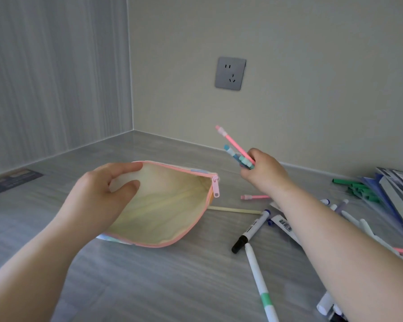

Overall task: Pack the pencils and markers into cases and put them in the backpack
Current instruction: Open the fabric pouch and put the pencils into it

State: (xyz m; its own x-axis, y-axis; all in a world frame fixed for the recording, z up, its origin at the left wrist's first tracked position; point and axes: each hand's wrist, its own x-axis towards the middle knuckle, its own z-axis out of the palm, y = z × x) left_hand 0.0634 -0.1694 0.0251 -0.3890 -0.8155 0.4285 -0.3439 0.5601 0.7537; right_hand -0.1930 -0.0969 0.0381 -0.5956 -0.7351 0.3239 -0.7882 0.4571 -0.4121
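Observation:
A fabric pencil case (168, 205) with a pale yellow lining and pink zipper lies on the grey table, its mouth held wide open. My left hand (107, 194) grips its near upper edge, thumb inside the opening. My right hand (263, 173) is raised to the right of the case and holds a bundle of pencils (236, 152), pink and blue with eraser caps pointing up and left. A pink pencil (254, 197) and a pale yellow pencil (233, 210) lie on the table beside the case. Several white markers (256, 226) are scattered at the right. No backpack is visible.
Blue folders and a clear pouch (396, 196) with green pieces (358, 189) lie at the far right. A wall socket (230, 73) sits on the back wall. A dark ruler-like strip (9, 182) lies at the far left. Walls meet in a corner behind the table.

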